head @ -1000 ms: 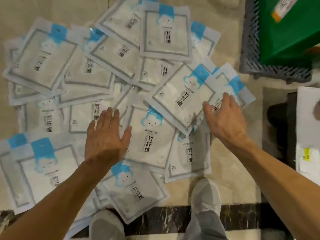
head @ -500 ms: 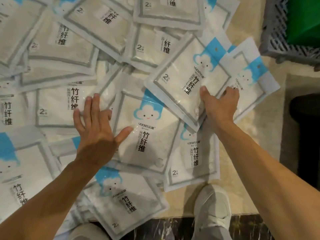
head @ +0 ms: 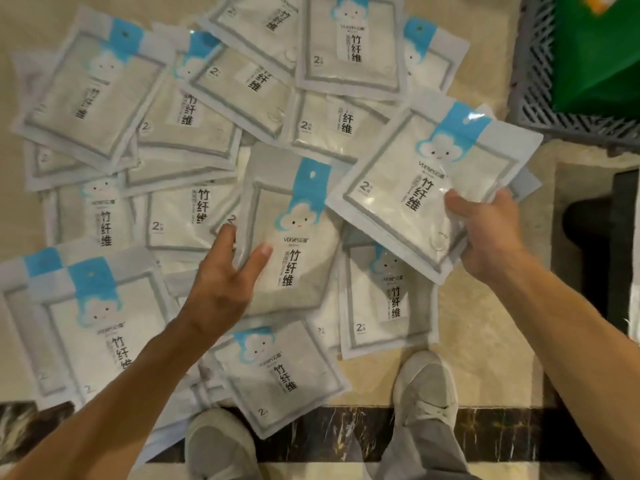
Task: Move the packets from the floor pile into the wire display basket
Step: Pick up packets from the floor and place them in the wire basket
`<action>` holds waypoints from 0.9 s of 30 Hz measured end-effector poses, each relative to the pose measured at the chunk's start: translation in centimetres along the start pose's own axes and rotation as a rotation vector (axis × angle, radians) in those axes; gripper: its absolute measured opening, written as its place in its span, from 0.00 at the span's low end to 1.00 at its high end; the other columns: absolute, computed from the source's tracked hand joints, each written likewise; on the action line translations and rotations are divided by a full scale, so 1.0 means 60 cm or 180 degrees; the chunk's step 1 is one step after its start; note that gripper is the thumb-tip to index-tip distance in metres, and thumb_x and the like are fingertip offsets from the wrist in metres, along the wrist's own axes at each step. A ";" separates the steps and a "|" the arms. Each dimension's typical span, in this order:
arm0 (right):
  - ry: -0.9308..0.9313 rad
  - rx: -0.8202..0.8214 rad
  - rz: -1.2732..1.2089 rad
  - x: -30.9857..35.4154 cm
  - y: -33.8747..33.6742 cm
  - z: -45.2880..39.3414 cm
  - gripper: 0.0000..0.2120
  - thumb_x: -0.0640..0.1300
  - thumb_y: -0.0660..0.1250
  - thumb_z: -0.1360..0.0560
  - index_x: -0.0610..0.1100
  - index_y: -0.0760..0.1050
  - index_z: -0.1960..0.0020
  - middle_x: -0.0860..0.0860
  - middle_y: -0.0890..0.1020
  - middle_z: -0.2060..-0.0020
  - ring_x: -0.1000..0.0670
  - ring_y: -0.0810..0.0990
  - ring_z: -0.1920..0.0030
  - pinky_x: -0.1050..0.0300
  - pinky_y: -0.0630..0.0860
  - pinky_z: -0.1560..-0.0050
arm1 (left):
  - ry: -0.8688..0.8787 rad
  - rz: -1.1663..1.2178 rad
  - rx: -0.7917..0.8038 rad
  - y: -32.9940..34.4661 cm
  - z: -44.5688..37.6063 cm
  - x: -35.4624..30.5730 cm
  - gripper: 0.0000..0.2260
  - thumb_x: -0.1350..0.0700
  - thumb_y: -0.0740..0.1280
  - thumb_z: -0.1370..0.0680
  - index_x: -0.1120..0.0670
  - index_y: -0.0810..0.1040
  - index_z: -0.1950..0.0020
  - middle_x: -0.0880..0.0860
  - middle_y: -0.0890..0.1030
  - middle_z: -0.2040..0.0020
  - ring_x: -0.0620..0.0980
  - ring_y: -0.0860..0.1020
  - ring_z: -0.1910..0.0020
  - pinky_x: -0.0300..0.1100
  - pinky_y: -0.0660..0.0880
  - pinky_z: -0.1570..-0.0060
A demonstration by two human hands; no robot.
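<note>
Two hands, two shoes (grey)

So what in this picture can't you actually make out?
All in the head view:
- How many packets the right hand grips: a second edge peeks from under the lifted packet, no more shows.
- The left hand fingertips, tucked under the centre packet.
- The grey basket: cut off by the top and right edges, its inside covered by a green bag.
- The small print on the packets: blurred.
</note>
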State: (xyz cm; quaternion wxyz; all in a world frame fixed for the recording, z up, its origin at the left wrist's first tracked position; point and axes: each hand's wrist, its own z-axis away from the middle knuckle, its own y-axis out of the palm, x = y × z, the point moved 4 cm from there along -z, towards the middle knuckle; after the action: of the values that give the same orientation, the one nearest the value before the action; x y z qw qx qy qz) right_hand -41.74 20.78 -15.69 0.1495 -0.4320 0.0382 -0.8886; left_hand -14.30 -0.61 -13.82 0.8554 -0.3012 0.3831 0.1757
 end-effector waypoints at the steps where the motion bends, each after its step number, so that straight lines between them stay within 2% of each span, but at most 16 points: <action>1: 0.0024 0.0075 0.0015 0.016 -0.007 0.015 0.19 0.30 0.70 0.23 0.44 0.74 0.35 0.50 0.87 0.48 0.49 0.88 0.50 0.51 0.85 0.54 | -0.0074 0.0101 -0.0020 -0.012 0.010 -0.010 0.06 0.56 0.68 0.18 0.46 0.73 0.46 0.40 0.84 0.56 0.30 0.80 0.55 0.28 0.76 0.54; 2: 0.0046 0.0152 0.0024 0.033 -0.012 0.030 0.19 0.30 0.70 0.23 0.44 0.74 0.35 0.50 0.88 0.49 0.49 0.88 0.50 0.51 0.85 0.54 | -0.0131 0.0217 -0.0051 -0.029 0.019 -0.020 0.08 0.57 0.67 0.18 0.45 0.72 0.46 0.36 0.84 0.57 0.28 0.80 0.55 0.25 0.75 0.56; 3: 0.0065 0.0233 0.0068 0.052 -0.018 0.046 0.19 0.29 0.70 0.23 0.45 0.75 0.36 0.51 0.88 0.49 0.49 0.88 0.50 0.52 0.85 0.55 | -0.0140 0.0331 -0.0087 -0.047 0.026 -0.031 0.09 0.57 0.67 0.18 0.44 0.72 0.45 0.34 0.84 0.55 0.32 0.82 0.54 0.28 0.77 0.55; 5: 0.0093 0.0376 0.0131 0.096 -0.023 0.080 0.18 0.30 0.70 0.24 0.47 0.77 0.38 0.51 0.88 0.49 0.48 0.88 0.49 0.52 0.85 0.56 | -0.0154 0.0518 -0.0161 -0.092 0.041 -0.058 0.11 0.57 0.68 0.18 0.43 0.75 0.41 0.36 0.85 0.51 0.39 0.84 0.51 0.34 0.81 0.55; 7: 0.0085 0.0577 0.0188 0.149 -0.022 0.119 0.18 0.30 0.70 0.23 0.48 0.77 0.40 0.50 0.88 0.48 0.47 0.88 0.48 0.50 0.86 0.54 | -0.0285 0.0883 -0.0259 -0.136 0.056 -0.089 0.11 0.59 0.69 0.19 0.45 0.77 0.41 0.39 0.86 0.51 0.41 0.85 0.51 0.33 0.81 0.60; 9: 0.0066 0.0772 0.0203 0.210 -0.017 0.167 0.17 0.29 0.69 0.23 0.46 0.77 0.40 0.49 0.88 0.48 0.46 0.88 0.48 0.48 0.86 0.51 | -0.0392 0.1201 -0.0337 -0.178 0.077 -0.136 0.14 0.61 0.72 0.23 0.47 0.78 0.41 0.44 0.87 0.51 0.46 0.86 0.50 0.37 0.82 0.60; 11: 0.0022 0.0973 0.0238 0.272 -0.008 0.221 0.16 0.29 0.67 0.23 0.46 0.78 0.42 0.50 0.89 0.51 0.48 0.88 0.50 0.51 0.86 0.55 | -0.0446 0.1376 -0.0309 -0.223 0.108 -0.191 0.22 0.61 0.75 0.30 0.52 0.78 0.37 0.50 0.87 0.47 0.52 0.86 0.48 0.46 0.84 0.54; 13: -0.0015 0.1163 0.0287 0.335 0.005 0.279 0.17 0.27 0.66 0.23 0.45 0.78 0.42 0.50 0.89 0.52 0.48 0.88 0.52 0.55 0.85 0.59 | -0.0479 0.1508 -0.0356 -0.275 0.150 -0.244 0.27 0.61 0.76 0.32 0.53 0.77 0.34 0.54 0.86 0.43 0.55 0.85 0.45 0.56 0.82 0.45; 15: -0.0059 0.1339 0.0332 0.401 0.022 0.344 0.17 0.27 0.66 0.23 0.45 0.78 0.41 0.50 0.89 0.52 0.49 0.88 0.52 0.56 0.84 0.60 | -0.0497 0.1679 -0.0437 -0.332 0.197 -0.298 0.27 0.61 0.76 0.33 0.53 0.78 0.34 0.55 0.86 0.42 0.58 0.85 0.43 0.61 0.78 0.40; 18: -0.0143 0.1583 0.0433 0.502 0.047 0.447 0.16 0.26 0.66 0.24 0.43 0.77 0.42 0.47 0.88 0.51 0.46 0.88 0.52 0.51 0.86 0.57 | -0.0421 0.1917 -0.0486 -0.417 0.279 -0.379 0.26 0.63 0.74 0.32 0.50 0.77 0.35 0.57 0.85 0.40 0.61 0.84 0.42 0.67 0.76 0.38; 21: -0.0274 0.1778 0.0592 0.605 0.075 0.558 0.16 0.26 0.67 0.24 0.41 0.78 0.41 0.42 0.88 0.50 0.43 0.88 0.53 0.47 0.85 0.52 | -0.0260 0.2116 -0.0555 -0.517 0.374 -0.460 0.29 0.60 0.78 0.34 0.51 0.76 0.34 0.57 0.85 0.40 0.61 0.84 0.43 0.66 0.80 0.46; 24: -0.0402 0.1927 0.0665 0.700 0.100 0.675 0.17 0.28 0.69 0.25 0.40 0.77 0.38 0.40 0.87 0.48 0.42 0.87 0.51 0.49 0.84 0.50 | -0.0092 0.2182 -0.0704 -0.620 0.477 -0.530 0.26 0.59 0.77 0.33 0.50 0.77 0.37 0.55 0.86 0.42 0.59 0.85 0.45 0.53 0.84 0.54; 26: -0.0495 0.2028 0.0660 0.759 0.117 0.763 0.17 0.28 0.69 0.25 0.39 0.76 0.38 0.43 0.88 0.50 0.44 0.88 0.50 0.53 0.85 0.54 | -0.0063 0.2255 -0.0772 -0.690 0.552 -0.567 0.29 0.58 0.80 0.34 0.51 0.76 0.35 0.56 0.85 0.40 0.61 0.84 0.43 0.57 0.84 0.52; 27: -0.0541 0.2078 0.0702 0.785 0.124 0.807 0.16 0.28 0.70 0.25 0.39 0.77 0.40 0.43 0.88 0.50 0.43 0.87 0.50 0.51 0.86 0.52 | -0.0041 0.2275 -0.0771 -0.722 0.590 -0.583 0.32 0.58 0.82 0.34 0.52 0.75 0.32 0.58 0.84 0.38 0.62 0.83 0.41 0.61 0.82 0.49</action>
State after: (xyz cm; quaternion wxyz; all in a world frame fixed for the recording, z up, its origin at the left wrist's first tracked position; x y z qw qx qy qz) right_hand -29.73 2.58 48.67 0.3773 -0.4271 -0.2140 -0.7933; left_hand 5.65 -12.83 47.88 0.7006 -0.2463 0.4351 0.5091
